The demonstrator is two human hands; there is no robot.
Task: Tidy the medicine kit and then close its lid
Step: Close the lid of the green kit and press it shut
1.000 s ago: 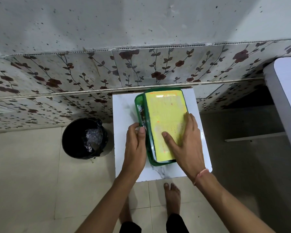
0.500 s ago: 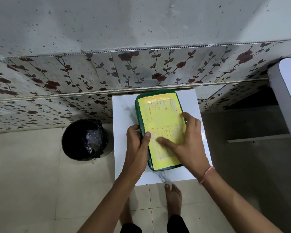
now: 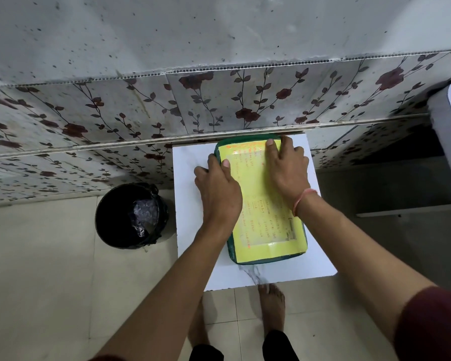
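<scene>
Now we have the medicine kit [image 3: 267, 217] on the white table [image 3: 190, 212] by the wall, its yellow lid [image 3: 261, 204] lying down over the green box. Our left hand [image 3: 216, 191] lies spread along the left rim, thumb on top, and our right hand [image 3: 287, 170] presses flat near the far corner, neither clasping anything. We should press evenly around the edge, far corners first, until it seats all round.

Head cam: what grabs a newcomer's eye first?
The yellow lid on the green kit, mid-frame on a white table, with the left hand at its left edge and the right hand flat on its far end. Next, the black bin on the floor to the left.
</scene>
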